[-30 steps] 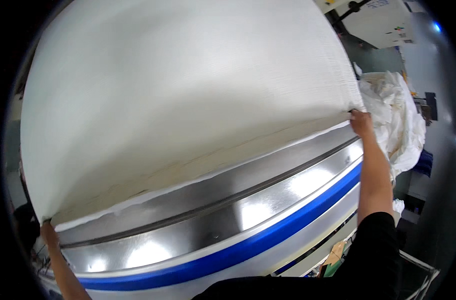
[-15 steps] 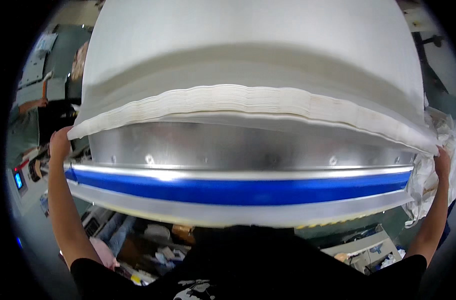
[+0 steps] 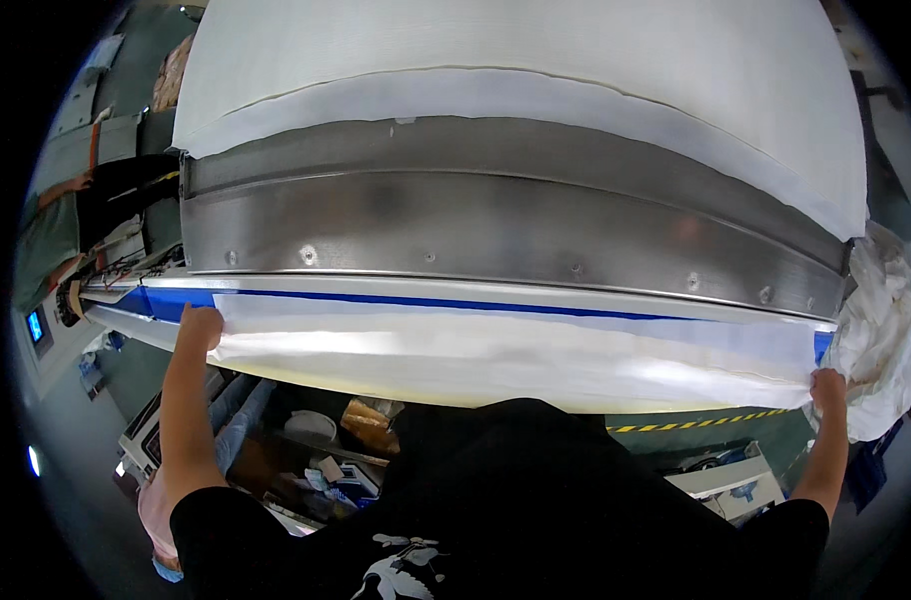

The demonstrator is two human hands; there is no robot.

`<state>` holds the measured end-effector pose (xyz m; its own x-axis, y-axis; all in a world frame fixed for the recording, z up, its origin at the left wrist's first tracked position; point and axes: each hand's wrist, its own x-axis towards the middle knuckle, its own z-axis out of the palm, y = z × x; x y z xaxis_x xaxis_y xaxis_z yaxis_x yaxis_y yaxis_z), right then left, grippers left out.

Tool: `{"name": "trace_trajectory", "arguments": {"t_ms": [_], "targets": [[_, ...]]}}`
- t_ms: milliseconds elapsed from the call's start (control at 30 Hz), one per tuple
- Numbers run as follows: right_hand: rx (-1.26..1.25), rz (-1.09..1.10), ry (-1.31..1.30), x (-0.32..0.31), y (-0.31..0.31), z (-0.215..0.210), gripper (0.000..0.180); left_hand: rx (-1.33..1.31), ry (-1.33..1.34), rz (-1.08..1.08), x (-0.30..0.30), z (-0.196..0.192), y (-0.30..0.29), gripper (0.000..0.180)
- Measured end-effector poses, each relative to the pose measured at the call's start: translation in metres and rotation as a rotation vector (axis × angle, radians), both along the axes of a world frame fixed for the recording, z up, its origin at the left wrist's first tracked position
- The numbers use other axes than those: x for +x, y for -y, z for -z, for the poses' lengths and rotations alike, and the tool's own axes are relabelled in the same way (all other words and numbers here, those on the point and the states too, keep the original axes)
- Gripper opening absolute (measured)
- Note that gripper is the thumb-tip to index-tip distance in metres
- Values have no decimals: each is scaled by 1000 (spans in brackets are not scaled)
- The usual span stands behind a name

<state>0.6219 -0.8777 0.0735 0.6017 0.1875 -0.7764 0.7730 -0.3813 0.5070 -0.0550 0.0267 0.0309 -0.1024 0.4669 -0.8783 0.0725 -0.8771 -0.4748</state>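
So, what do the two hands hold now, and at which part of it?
A white sheet stretched along the machine's front edge. The left hand grips its left end, the right hand its right end.

You have 2 hands on the cloth: left hand [image 3: 202, 326], right hand [image 3: 828, 386] | 1 white sheet [image 3: 516, 352] stretched between them | 1 steel feed machine [image 3: 496, 225] (one blue stripe along its edge) | 1 heap of white linen [image 3: 884, 330] at right | 1 other person [image 3: 61, 225] at left
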Motion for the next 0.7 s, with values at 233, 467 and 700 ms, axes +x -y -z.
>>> {"name": "trace_trajectory", "arguments": {"t_ms": [233, 467, 700], "targets": [[54, -154, 98, 8, 71, 30, 17, 232, 102, -134, -43, 30, -10, 23], [-64, 159, -37, -8, 72, 38, 18, 645, 564, -318, -2, 13, -43, 24], [142, 504, -377, -48, -107, 57, 57, 552, 945, -251, -38, 50, -38, 36]]}}
